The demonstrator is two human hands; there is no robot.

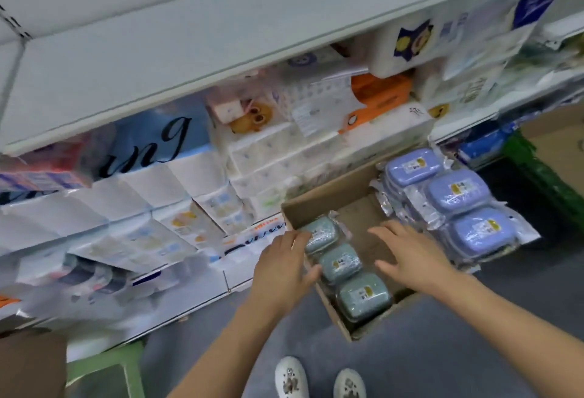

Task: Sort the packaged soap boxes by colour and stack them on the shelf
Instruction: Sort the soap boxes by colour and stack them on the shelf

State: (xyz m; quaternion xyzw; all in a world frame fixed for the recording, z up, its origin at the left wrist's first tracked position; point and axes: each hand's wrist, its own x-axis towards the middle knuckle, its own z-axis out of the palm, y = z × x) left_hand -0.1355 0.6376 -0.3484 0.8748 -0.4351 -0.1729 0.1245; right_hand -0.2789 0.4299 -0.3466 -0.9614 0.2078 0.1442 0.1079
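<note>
A cardboard box (pixel 316 205) lies on the floor in front of the shelves. Along its left side sit three green soap boxes (pixel 341 263) in clear wrap, in a row. Three blue soap boxes (pixel 455 194), also wrapped, lie in stacks at the box's right side. My left hand (pixel 281 271) reaches over the box's left wall, fingers touching the green soap boxes, thumb by the middle one. My right hand (pixel 410 255) hovers over the bare bottom of the box with fingers spread, holding nothing.
Shelves (pixel 177 59) packed with tissue and paper packs rise at the left and behind the box. A green crate (pixel 537 173) and another carton (pixel 559 138) stand at the right. My white shoes (pixel 319 378) and a green stool (pixel 104 372) are on the grey floor.
</note>
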